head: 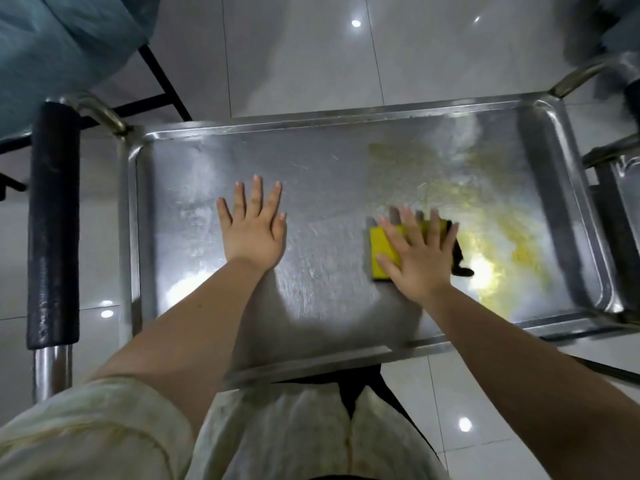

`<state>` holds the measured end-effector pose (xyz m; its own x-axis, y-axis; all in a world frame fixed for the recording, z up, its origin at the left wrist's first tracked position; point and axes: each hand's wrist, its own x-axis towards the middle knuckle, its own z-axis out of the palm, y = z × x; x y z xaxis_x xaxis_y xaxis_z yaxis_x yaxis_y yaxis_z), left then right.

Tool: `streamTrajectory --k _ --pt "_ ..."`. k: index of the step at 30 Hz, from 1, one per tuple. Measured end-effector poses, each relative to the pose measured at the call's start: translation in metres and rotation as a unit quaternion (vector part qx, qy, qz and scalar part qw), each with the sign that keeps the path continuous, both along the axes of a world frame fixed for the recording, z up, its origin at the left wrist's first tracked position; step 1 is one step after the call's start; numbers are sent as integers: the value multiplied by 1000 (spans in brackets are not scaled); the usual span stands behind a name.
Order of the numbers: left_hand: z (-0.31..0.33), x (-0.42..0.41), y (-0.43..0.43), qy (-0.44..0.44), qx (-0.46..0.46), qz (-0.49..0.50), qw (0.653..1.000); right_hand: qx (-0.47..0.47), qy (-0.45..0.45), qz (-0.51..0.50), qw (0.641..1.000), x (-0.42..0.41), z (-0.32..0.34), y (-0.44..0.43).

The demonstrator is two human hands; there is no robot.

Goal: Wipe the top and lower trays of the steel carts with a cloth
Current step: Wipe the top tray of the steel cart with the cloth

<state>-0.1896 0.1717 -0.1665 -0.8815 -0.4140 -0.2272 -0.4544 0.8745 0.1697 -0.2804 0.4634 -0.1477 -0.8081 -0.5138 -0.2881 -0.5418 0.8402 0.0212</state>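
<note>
The steel cart's top tray (332, 168) fills the middle of the head view, scratched and shiny. Yellowish smears (498, 230) cover its right half. My left hand (254, 225) lies flat on the tray's centre-left, fingers straight and spread. My right hand (417, 252) presses flat on a yellow sponge with a dark scouring side (382, 252), its fingers blurred by motion. The lower tray is hidden under the top one.
A black padded push handle (53, 223) on a steel post stands at the cart's left end. A second steel cart (620, 174) abuts on the right. Blue-green fabric (52, 46) hangs at top left over a black frame. Glossy white floor tiles (294, 50) surround the cart.
</note>
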Motion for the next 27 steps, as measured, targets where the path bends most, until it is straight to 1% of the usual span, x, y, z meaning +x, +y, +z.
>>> streamTrajectory --k 3,6,8,11,14,16,18,20,22,24,25,27 --pt "-3 0 -1 8 -2 3 1000 2 -3 -50 999 -60 -2 -68" --pt "-6 1 -2 15 -3 2 1000 14 -12 -61 998 -93 1 -105" --pt "-5 -1 -3 13 -1 -2 1000 15 -15 -49 999 -81 2 -98" --pt "-2 -1 -2 2 1 1 1000 -5 -27 2 1000 -16 2 -50" --pt "5 -8 6 43 29 -4 999 -23 -15 31 999 59 -2 8" --pt "9 -26 23 67 49 -32 996 -18 -2 35 999 84 -2 31" --pt "11 -49 45 49 66 -39 996 -42 1 27 999 84 1 34" --pt "8 -68 62 20 56 -20 998 -59 -9 10 998 74 3 27" --pt "2 -75 68 -5 36 4 999 -28 -27 -13 999 66 0 16" --pt "-2 -74 70 -12 23 10 1000 -3 -36 -28 999 54 -1 3" --pt "-2 -72 71 -13 20 7 1000 -6 -24 -32 999 42 0 -5" --pt "-3 -72 72 -10 19 5 1000 -2 -36 -41 999 -7 1 -33"
